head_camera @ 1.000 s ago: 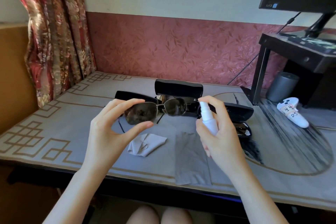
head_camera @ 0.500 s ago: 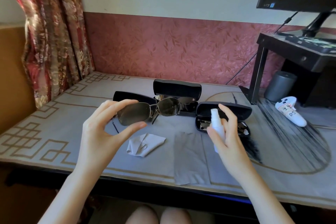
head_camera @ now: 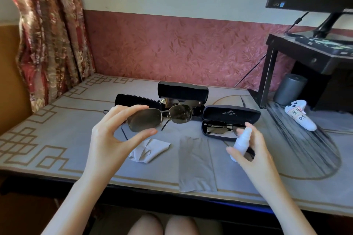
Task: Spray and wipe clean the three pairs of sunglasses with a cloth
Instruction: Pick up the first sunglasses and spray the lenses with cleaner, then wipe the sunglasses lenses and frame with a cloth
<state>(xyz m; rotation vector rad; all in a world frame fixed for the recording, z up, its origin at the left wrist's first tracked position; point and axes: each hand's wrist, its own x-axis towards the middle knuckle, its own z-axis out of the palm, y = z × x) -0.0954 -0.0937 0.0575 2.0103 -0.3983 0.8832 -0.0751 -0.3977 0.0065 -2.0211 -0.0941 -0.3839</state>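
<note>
My left hand (head_camera: 108, 139) pinches a pair of thin-framed dark sunglasses (head_camera: 162, 117) by the left lens, holding them above the table. My right hand (head_camera: 252, 150) grips a small white spray bottle (head_camera: 242, 140), low over the table to the right. A second pair of sunglasses (head_camera: 219, 127) lies in an open black case (head_camera: 231, 115). A third pair (head_camera: 181, 102) sits in the open case (head_camera: 182, 91) behind. A crumpled grey cloth (head_camera: 149, 149) lies under the held glasses; a flat grey cloth (head_camera: 194, 164) lies beside it.
A third open black case (head_camera: 133, 99) is partly hidden behind my left hand. At the right stand a black monitor riser (head_camera: 286, 49), a grey cylinder (head_camera: 290, 87) and a white controller (head_camera: 299, 116). A curtain (head_camera: 47, 34) hangs at the left.
My right hand has carried the spray bottle away from the held sunglasses, down and to the right. My left hand keeps holding the sunglasses at about the same spot.
</note>
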